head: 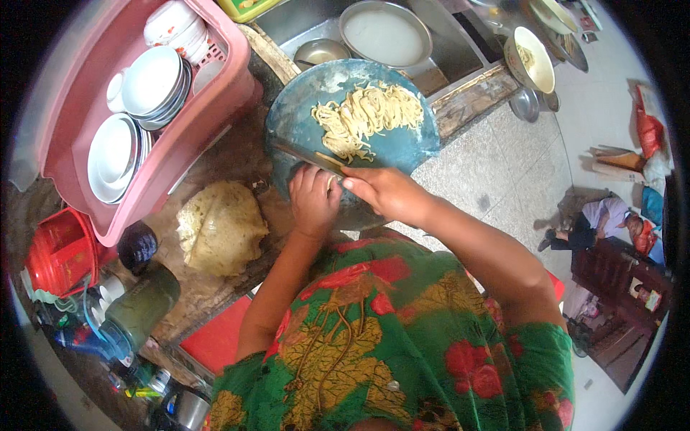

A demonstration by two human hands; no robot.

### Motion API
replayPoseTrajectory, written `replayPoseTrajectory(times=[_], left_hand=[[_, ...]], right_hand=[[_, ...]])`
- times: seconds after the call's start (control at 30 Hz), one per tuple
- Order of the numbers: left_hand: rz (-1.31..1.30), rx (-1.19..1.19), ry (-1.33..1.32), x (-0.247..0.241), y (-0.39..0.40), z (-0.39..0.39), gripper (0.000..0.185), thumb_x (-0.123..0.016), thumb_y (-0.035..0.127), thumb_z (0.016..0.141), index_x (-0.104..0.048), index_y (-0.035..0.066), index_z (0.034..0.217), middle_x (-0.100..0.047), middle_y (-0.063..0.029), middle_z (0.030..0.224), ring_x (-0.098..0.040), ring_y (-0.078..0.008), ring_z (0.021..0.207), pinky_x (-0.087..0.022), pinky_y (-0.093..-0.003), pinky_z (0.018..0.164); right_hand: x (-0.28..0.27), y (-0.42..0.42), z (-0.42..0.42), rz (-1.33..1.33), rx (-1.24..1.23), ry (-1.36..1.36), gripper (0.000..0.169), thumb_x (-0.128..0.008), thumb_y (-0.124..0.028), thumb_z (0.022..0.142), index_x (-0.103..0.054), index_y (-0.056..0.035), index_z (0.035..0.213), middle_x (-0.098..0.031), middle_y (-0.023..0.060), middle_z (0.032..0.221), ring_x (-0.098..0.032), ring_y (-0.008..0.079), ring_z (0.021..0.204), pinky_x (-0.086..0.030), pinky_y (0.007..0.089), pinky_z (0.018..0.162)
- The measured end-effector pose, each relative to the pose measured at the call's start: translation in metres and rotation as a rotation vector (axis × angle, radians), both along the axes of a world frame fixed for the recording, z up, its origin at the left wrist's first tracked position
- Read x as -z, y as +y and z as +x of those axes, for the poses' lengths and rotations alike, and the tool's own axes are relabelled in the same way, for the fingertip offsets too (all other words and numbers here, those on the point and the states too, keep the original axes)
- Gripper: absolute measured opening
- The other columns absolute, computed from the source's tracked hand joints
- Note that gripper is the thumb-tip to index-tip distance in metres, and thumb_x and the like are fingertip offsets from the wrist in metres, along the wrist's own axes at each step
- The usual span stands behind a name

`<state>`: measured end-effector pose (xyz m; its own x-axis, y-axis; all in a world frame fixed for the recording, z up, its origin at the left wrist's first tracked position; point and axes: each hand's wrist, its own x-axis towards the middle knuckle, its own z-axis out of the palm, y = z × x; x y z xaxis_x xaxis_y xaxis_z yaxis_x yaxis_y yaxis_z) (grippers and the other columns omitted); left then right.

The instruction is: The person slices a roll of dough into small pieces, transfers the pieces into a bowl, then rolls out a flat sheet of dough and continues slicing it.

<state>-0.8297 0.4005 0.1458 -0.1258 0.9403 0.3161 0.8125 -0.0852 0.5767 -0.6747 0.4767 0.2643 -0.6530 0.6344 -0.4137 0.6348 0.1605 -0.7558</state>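
Note:
My right hand point(391, 193) grips the handle of a broad kitchen knife point(302, 152), its blade lying across the near part of a round blue-green cutting board point(412, 148). Close against the blade, my left hand point(315, 199) rests on the board with bent fingers. Whatever lies beneath those fingers is hidden. A thin pale-yellow strip point(330, 159) shows along the blade. Beyond the knife, a heap of cut yellowish strips, like noodles point(372, 110), spreads over the board. Left of the board, a stack of thin pancake-like sheets point(222, 229) sits on the brown worktop point(188, 299).
A pink plastic basin point(210, 121) holds plates and bowls at the left. Behind the board, a metal sink point(318, 21) contains a basin of cloudy liquid point(384, 35). A red bucket point(59, 250) stands far left. One person point(604, 218) sits at the right, across the floor.

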Motion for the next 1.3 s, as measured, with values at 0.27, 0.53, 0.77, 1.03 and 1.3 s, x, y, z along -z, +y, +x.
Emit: replayPoseTrajectory(times=[0.27, 0.53, 0.77, 1.03, 1.3], left_hand=[[0.164, -0.025, 0.018, -0.006, 0.001, 0.000, 0.018, -0.065, 0.011, 0.072, -0.054, 0.004, 0.084, -0.052, -0.0163, 0.090, -0.051, -0.0373, 0.086, -0.041, -0.0478, 0.076], [0.043, 0.001, -0.030, 0.006, -0.004, -0.004, 0.032, -0.064, 0.013, 0.076, -0.058, 0.005, 0.107, -0.054, -0.0171, 0.109, -0.051, -0.0374, 0.102, -0.040, -0.0481, 0.086], [0.045, -0.001, 0.020, -0.006, -0.002, -0.002, 0.033, -0.064, 0.015, 0.073, -0.060, 0.003, 0.104, -0.056, -0.0161, 0.102, -0.052, -0.0368, 0.096, -0.042, -0.0476, 0.081], [-0.012, 0.011, 0.002, 0.008, -0.002, -0.005, 0.023, -0.065, 0.017, 0.072, -0.059, 0.004, 0.091, -0.056, -0.0151, 0.095, -0.053, -0.0363, 0.091, -0.042, -0.0490, 0.077], [-0.046, 0.049, 0.061, -0.004, -0.007, -0.011, 0.030, -0.067, 0.017, 0.074, -0.059, 0.005, 0.100, -0.055, -0.0164, 0.106, -0.053, -0.0363, 0.098, -0.042, -0.0473, 0.086]], right_hand=[[-0.017, -0.019, 0.035, -0.154, 0.104, -0.052, 0.053, -0.044, -0.045, 0.096, -0.053, -0.0030, 0.127, -0.065, 0.0221, 0.098, -0.064, 0.0324, 0.073, -0.051, 0.0402, 0.071], [-0.043, -0.029, 0.042, -0.130, 0.088, -0.068, 0.055, -0.040, -0.046, 0.097, -0.052, -0.0026, 0.128, -0.064, 0.0216, 0.106, -0.064, 0.0341, 0.078, -0.050, 0.0408, 0.077], [-0.036, -0.026, 0.049, -0.033, -0.044, -0.133, 0.052, -0.042, -0.044, 0.097, -0.050, -0.0051, 0.131, -0.065, 0.0209, 0.080, -0.065, 0.0337, 0.075, -0.050, 0.0386, 0.073], [0.011, -0.008, 0.019, 0.088, -0.062, 0.020, 0.053, -0.044, -0.044, 0.096, -0.054, -0.0010, 0.125, -0.062, 0.0223, 0.111, -0.059, 0.0399, 0.100, -0.047, 0.0427, 0.087], [0.022, -0.010, 0.022, 0.019, 0.058, 0.098, 0.054, -0.045, -0.047, 0.095, -0.055, -0.0038, 0.125, -0.066, 0.0163, 0.092, -0.063, 0.0298, 0.076, -0.052, 0.0395, 0.066]])
